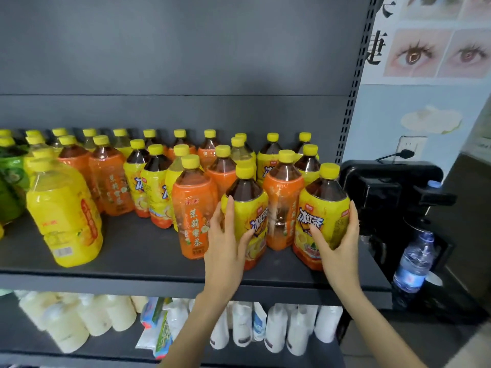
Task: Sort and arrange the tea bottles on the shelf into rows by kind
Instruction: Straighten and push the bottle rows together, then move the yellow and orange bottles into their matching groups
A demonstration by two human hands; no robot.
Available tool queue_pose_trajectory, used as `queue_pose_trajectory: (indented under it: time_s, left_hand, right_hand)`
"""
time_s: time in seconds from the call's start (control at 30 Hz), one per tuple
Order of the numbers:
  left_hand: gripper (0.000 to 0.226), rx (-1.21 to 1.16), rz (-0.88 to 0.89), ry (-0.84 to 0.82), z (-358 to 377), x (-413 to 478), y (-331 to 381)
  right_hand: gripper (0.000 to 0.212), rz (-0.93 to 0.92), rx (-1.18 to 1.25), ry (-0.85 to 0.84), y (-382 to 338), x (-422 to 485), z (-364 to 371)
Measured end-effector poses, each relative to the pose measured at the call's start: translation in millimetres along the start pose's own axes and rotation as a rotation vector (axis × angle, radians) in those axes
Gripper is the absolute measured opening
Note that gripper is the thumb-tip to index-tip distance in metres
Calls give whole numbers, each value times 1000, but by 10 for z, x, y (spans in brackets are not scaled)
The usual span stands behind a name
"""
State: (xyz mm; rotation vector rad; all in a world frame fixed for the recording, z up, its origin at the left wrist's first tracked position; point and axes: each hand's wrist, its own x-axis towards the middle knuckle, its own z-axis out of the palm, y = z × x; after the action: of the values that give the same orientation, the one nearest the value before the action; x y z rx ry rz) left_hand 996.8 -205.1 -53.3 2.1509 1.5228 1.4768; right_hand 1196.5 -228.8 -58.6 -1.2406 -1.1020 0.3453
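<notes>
Several yellow-capped tea bottles stand mixed on the dark shelf (138, 258). My left hand (225, 240) grips a yellow-labelled iced tea bottle (252, 208) near the front edge. My right hand (337, 240) grips another yellow-labelled iced tea bottle (322, 211) at the front right. An orange-labelled jasmine tea bottle (195, 205) stands just left of my left hand, and another orange bottle (283, 197) stands between the two held ones. More yellow and orange bottles (156, 179) crowd the back rows.
A big yellow juice bottle (63, 213) stands at the front left, with green-labelled bottles (10, 181) beyond it. White pouches and bottles (276, 328) fill the lower shelf. To the right sit a black machine (385, 187) and a water bottle (414, 261).
</notes>
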Motion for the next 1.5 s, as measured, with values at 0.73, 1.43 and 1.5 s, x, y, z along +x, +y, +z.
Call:
queue_pose_trajectory:
  time_s: [0.73,1.43,1.5]
  left_hand:
    - [36,550,-223,-110,-3112,-1297,-1876]
    - [30,688,-311,-4,-4274,-322,-3351]
    - [27,689,-271,-17,-4324,-139,-3528]
  right_hand:
    - [43,-482,-736,-318,-595,-1737,1058]
    - [44,-643,-557,-538,-1134,-2207,3844]
    - [41,-641,-526,-545,-1184,-2170,4100]
